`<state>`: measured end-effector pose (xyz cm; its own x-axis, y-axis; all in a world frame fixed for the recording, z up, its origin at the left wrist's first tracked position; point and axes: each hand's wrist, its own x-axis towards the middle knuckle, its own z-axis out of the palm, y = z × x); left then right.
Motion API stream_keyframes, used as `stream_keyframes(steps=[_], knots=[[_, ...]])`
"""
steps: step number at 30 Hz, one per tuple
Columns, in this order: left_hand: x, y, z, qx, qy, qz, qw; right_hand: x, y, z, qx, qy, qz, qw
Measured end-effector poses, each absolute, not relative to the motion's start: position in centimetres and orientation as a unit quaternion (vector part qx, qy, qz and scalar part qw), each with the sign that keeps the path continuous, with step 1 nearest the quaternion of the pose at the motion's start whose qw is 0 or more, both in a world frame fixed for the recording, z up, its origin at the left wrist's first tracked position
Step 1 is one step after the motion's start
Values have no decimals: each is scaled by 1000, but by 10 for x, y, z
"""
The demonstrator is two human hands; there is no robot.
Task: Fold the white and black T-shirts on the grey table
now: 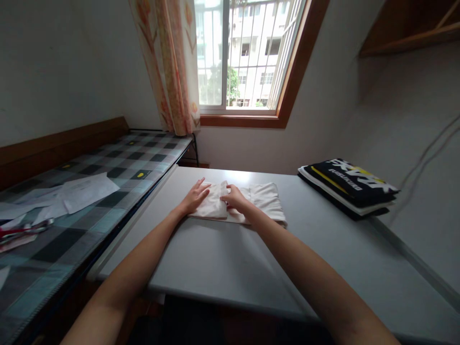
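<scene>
A cream-white folded cloth garment (266,201) lies flat on the white table (215,258), its left part folded over toward the middle. My left hand (196,196) rests on the left end of the cloth, fingers spread out. My right hand (235,198) is at the edge of the folded-over part near the middle, thumb and fingers closed on that edge. The right part of the cloth stays uncovered and slightly wrinkled. Exactly what kind of garment it is, I cannot tell.
A stack of folded dark and white clothes (348,187) stands at the table's right, against the wall. On the left is a bed with a checked mat (151,155), holding papers (89,191). A curtain (176,67) hangs by the barred window. A wooden shelf (413,40) juts out upper right.
</scene>
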<state>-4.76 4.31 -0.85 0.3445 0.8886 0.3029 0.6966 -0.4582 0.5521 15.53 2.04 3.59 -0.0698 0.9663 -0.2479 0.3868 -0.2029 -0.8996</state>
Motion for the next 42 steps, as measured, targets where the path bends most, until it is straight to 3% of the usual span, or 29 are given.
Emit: stream_keyframes(steps=[3,14,19,25,31,35,42], knots=[[-50,44,-9,793,493,320,161,158,23,32,-616,-580,425,322],[-50,45,-15,819,477,275,158,168,10,34,-621,-668,315,262],[-48,40,-15,840,485,218,104,173,0,33,-607,-691,301,252],[-32,20,-3,846,505,170,27,201,-14,40,-584,-753,169,251],[1,-9,17,873,440,211,-12,217,-17,39,-594,-749,180,233],[12,-27,27,912,362,193,13,222,-18,45,-604,-745,163,231],[17,-36,27,936,317,153,5,251,-52,41,-554,-819,-11,148]])
